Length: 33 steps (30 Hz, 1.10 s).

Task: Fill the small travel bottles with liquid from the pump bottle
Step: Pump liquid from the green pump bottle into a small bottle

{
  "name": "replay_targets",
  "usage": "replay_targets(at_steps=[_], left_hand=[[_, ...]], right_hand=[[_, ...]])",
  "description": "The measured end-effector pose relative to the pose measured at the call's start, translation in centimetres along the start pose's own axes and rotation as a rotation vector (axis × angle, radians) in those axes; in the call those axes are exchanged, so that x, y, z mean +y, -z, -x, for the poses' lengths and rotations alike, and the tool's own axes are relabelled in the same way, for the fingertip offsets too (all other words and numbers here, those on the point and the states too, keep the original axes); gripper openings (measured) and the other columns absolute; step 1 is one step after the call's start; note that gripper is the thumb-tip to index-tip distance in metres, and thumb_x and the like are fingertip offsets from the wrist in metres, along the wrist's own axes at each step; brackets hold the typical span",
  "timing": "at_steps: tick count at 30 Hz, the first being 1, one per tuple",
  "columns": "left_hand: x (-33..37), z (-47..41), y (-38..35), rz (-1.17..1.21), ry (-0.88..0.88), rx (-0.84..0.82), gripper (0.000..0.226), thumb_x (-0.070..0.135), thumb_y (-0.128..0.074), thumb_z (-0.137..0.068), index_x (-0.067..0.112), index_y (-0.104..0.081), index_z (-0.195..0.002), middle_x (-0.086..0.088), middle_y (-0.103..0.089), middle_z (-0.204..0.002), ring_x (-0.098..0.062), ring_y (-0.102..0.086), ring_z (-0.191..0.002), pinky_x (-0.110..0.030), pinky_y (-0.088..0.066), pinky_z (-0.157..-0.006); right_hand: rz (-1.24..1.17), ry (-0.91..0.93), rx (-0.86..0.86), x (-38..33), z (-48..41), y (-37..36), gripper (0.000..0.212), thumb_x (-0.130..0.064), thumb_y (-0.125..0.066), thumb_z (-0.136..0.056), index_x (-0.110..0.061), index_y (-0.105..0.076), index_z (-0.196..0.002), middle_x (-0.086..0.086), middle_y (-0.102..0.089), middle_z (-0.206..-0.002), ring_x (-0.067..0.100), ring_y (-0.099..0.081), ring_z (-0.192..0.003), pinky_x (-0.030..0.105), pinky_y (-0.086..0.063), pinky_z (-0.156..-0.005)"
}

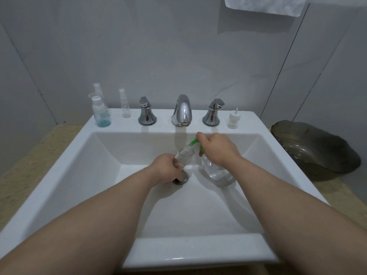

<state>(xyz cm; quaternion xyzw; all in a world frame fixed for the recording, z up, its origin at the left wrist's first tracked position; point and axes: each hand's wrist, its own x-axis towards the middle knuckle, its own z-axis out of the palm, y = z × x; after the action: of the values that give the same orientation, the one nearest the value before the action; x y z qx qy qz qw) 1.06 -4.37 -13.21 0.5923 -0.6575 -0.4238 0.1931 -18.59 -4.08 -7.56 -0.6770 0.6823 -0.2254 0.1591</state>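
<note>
Low inside a white ceramic sink (198, 249), a person's left hand (168, 169) curled its fingers round a small clear plastic travel bottle (183, 155), tilting its open mouth toward the green nozzle (195, 143) of a round clear pump bottle (218, 173). The right hand (216, 149) gripped that bottle's neck, forefinger laid over the pump head, apparently ready to press. Holding both inside the basin looked deliberate: any spill would run to the chrome drain (183, 178) rather than the counter. A white screw-on spray cap (232, 120) stood on the ledge right of the chrome tap (181, 111), probably the open bottle's own, kept within reach. At the ledge's left end a capped bottle of blue liquid (101, 114) and a slim clear spray bottle (125, 106) waited, well apart from the hands
</note>
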Motion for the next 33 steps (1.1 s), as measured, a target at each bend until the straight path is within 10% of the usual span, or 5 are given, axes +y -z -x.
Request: replay_targets(at_steps=[22, 33], left_hand=[[0.16, 0.16, 0.07, -0.042, -0.003, -0.024, 0.025, 0.006, -0.081, -0.066, 0.017, -0.059, -0.069, 0.005, -0.058, -0.063, -0.014, -0.051, -0.054, -0.023, -0.043, -0.054], [0.43, 0.50, 0.29, 0.004, -0.011, -0.032, 0.024, 0.002, -0.076, -0.069, 0.017, -0.056, -0.070, 0.001, -0.050, -0.062, -0.018, -0.043, -0.051, -0.020, -0.038, -0.047]], right_hand=[[-0.028, 0.055, -0.005, 0.08, 0.06, 0.07, 0.053, -0.042, -0.035, -0.095, -0.018, -0.070, -0.065, -0.008, -0.073, -0.072, 0.016, -0.062, -0.074, 0.036, -0.053, -0.076], [0.059, -0.013, 0.004, -0.47, 0.57, 0.24, 0.080, -0.074, -0.026, -0.099, -0.019, -0.075, -0.067, -0.007, -0.064, -0.063, 0.013, -0.060, -0.073, 0.037, -0.042, -0.070]])
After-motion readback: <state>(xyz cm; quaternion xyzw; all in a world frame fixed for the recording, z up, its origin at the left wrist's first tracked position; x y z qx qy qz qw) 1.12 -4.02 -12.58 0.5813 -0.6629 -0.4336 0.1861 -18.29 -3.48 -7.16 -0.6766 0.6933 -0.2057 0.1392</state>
